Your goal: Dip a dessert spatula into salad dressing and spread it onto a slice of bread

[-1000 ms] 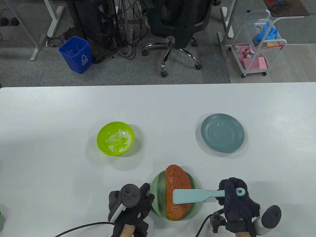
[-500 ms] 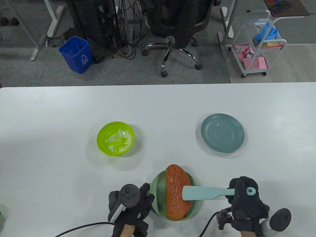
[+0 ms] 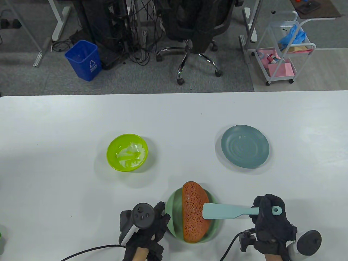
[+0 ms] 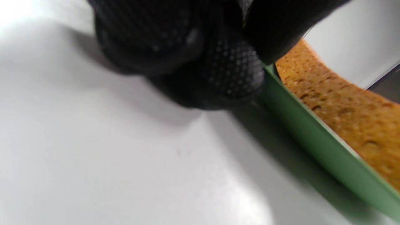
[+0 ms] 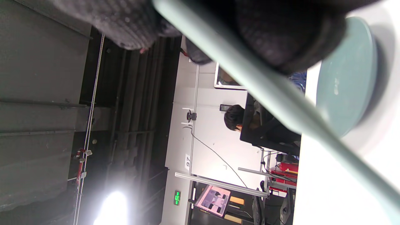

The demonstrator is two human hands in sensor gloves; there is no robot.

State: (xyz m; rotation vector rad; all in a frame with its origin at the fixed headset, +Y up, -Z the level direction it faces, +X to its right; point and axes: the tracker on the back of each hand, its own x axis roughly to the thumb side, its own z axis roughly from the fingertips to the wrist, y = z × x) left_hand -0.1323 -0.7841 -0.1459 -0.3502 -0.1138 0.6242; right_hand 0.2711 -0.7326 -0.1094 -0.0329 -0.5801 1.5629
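Beyond your white desk [image 3: 54, 119]: a cluttered grey-carpeted workroom.

Past the desk's far edge you had grey carpet [image 3: 136, 78], with a blue waste bin [image 3: 83, 59] off the far left corner. A black office chair [image 3: 195, 30] on a chrome star base stood opposite the middle, tangled black cables [image 3: 136, 40] hanging beside it. Off the far right corner stood a white wheeled cart [image 3: 285, 54] holding pink and blue items. Your right wrist view showed dark panels [image 5: 47, 109] and a bright light glare [image 5: 114, 209].

White tabletop [image 3: 54, 190]: lime bowl [image 3: 111, 159] with dressing left, grey-blue plate [image 3: 245, 146] right, green plate [image 3: 174, 209] near front edge.
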